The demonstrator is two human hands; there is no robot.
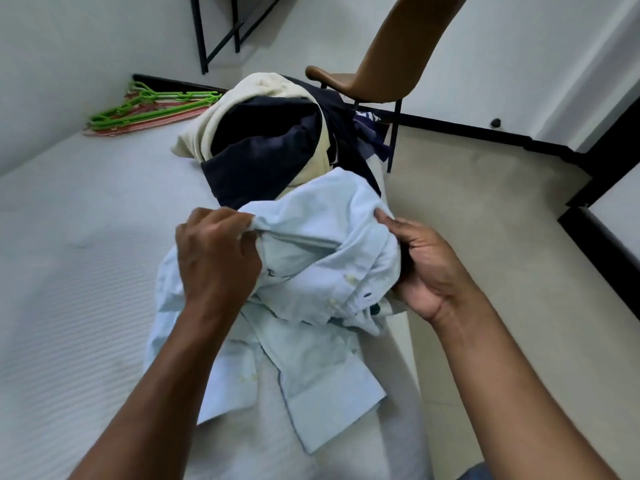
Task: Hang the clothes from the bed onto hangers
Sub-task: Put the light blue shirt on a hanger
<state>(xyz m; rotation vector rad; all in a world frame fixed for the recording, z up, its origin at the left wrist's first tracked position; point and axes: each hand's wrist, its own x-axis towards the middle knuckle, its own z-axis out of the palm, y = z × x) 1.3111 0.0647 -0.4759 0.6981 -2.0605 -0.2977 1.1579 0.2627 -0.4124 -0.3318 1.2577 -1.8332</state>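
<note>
A crumpled light blue button shirt (pixel 311 258) lies near the right edge of the white bed (pixel 69 289). My left hand (pixel 214 261) grips a fold of its upper left part. My right hand (pixel 426 268) holds the bunched cloth on its right side, thumb on top and fingers curled into the fabric. Behind the shirt sits a pile of clothes (pixel 270 143), cream and dark navy. A stack of green and pink hangers (pixel 145 110) lies at the far left corner of the bed.
A brown chair (pixel 391 60) with black legs stands on the pale floor beyond the pile. A black metal frame (pixel 214 29) stands at the far wall. Black skirting runs along the right wall.
</note>
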